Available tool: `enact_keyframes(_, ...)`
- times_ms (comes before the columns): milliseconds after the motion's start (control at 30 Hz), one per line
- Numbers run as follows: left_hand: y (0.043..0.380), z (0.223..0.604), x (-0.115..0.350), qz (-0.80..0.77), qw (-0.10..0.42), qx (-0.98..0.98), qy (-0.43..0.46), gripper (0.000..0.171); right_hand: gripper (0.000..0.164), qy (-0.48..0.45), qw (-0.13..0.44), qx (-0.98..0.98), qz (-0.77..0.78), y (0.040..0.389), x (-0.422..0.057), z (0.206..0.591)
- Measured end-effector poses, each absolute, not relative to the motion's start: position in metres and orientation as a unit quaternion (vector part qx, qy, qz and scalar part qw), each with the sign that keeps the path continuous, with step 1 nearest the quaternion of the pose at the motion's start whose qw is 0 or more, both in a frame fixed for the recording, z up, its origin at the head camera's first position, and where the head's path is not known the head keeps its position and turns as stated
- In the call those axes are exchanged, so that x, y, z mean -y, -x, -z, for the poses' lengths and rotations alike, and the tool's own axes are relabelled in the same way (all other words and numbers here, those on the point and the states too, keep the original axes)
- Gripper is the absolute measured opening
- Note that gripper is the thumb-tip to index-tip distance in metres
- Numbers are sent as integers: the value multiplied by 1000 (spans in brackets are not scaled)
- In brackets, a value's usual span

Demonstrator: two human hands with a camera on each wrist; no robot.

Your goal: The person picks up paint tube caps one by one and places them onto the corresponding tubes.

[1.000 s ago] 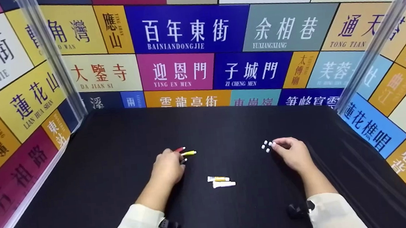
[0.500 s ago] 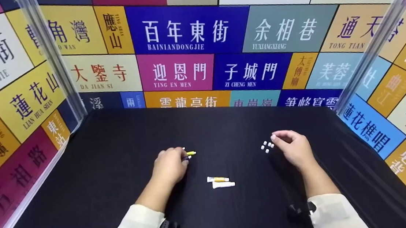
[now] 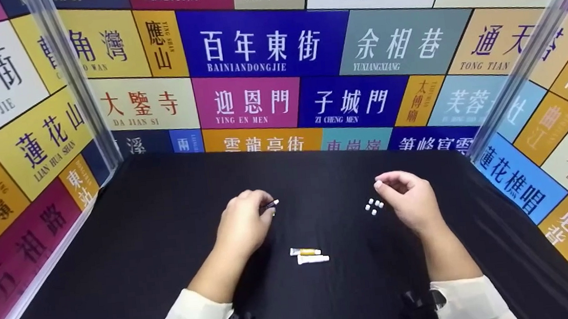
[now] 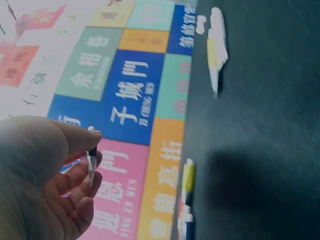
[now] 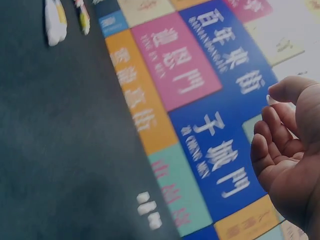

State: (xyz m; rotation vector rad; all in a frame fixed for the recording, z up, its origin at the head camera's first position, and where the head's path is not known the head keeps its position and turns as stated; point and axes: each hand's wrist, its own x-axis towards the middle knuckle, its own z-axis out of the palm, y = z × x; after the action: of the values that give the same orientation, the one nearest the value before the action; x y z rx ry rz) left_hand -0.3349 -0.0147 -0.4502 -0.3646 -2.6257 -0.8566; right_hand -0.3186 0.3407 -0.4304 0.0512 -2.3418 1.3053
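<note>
My left hand (image 3: 245,219) pinches a small dark tube (image 4: 91,157) between thumb and fingers, held up off the black cloth. Its silver end tapers to a point, and a bit of white shows at the other end. Below lie a yellow tube (image 4: 188,175), a red one (image 4: 184,215) and a dark one (image 4: 190,230), mostly hidden behind the hand in the head view. My right hand (image 3: 411,200) pinches a tiny white piece (image 5: 270,100) between thumb and forefinger. It is raised just beyond several small white pieces (image 3: 374,212) lying on the cloth.
An orange-and-white tube (image 3: 305,251) and a white tube (image 3: 313,258) lie side by side between the forearms. Black cloth (image 3: 316,177) covers the table. Walls of colourful lettered panels (image 3: 263,43) close in the back and both sides.
My left hand has risen from the tubes, moving forward and right with the dark tube. The right hand has drawn slightly forward from the group of white pieces, holding one.
</note>
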Motion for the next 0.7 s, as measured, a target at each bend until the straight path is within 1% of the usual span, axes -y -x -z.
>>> enact_keyframes(333,309,425,2,321,243,892,205,13,11,-79,255,814,-516,288,-312,400)
enact_keyframes(467,298,414,-1,326,263,878,231,14,10,-108,266,792,-539,277,-303,389)
enact_keyframes(700,278,398,-7,337,261,870,248,18,13,-170,280,774,-543,255,-290,376)
